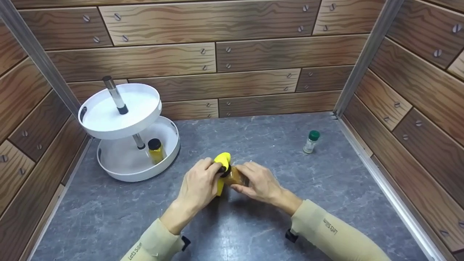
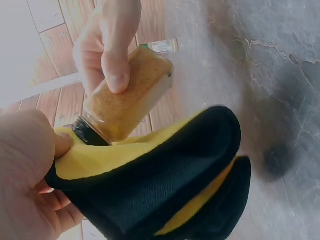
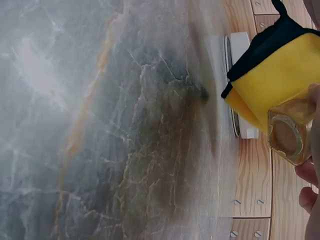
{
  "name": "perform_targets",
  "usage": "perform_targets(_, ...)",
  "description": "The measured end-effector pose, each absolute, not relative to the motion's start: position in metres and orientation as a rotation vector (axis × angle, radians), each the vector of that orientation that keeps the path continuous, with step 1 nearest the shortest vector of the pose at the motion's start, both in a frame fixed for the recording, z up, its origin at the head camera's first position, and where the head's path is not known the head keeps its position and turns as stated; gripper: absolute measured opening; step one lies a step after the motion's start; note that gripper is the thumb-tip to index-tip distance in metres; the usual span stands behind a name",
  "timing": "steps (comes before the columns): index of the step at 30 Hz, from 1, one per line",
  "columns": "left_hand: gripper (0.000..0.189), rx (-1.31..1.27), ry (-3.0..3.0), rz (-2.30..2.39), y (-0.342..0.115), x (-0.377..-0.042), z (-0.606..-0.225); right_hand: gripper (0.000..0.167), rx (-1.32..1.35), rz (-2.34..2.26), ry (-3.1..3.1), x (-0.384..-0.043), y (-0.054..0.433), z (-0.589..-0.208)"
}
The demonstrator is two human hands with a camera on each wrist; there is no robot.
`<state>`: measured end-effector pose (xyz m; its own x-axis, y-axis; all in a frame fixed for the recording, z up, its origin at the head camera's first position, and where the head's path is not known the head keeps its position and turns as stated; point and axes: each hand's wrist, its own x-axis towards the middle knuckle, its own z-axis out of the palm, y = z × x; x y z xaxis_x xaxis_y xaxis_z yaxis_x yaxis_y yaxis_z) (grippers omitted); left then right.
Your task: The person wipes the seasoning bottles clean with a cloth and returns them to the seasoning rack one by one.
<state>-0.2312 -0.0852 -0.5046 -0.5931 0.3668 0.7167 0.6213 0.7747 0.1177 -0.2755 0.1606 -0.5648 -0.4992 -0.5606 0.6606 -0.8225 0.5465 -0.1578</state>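
In the head view my left hand [image 1: 198, 182] pinches a yellow cloth with black edging [image 1: 222, 159] at the black-lidded end of a spice jar. My right hand [image 1: 261, 182] grips the body of that spice jar [image 1: 235, 176], tilted on its side above the table. Brown powder fills the jar [image 2: 134, 95] in the left wrist view, where its black cap [image 2: 89, 133] meets the cloth [image 2: 150, 192]. Part of the cap is hidden by cloth and fingers. From the right wrist, the square base of the jar [image 3: 286, 136] faces the camera, the cloth [image 3: 275, 70] behind it.
A white two-tier round stand [image 1: 119, 127] is at the left, with a black-capped jar of yellow spice [image 1: 156, 152] on its lower tier. A small green-capped shaker [image 1: 311, 142] stands at the right. Wood-patterned walls [image 1: 261, 54] enclose the grey marbled table [image 1: 326, 181].
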Motion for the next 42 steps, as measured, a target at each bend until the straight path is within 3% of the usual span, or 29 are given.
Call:
perform_targets(12, 0.018, -0.752, -2.186, -0.385, -0.092, -0.228, -0.515, 0.045, 0.999, 0.732, -2.342, -0.273, 0.163, -0.567)
perform_targets(28, 0.009, -0.524, -2.073, -0.713, -0.100, -0.236, -0.518, 0.039, 0.823, 1.195, -2.373, -0.267, 0.160, -0.570)
perform_targets(42, 0.020, -0.668, -1.987, -0.616, -0.079, -0.240, -0.523, 0.037, 0.695, 1.646, -2.293, -0.264, 0.139, -0.559)
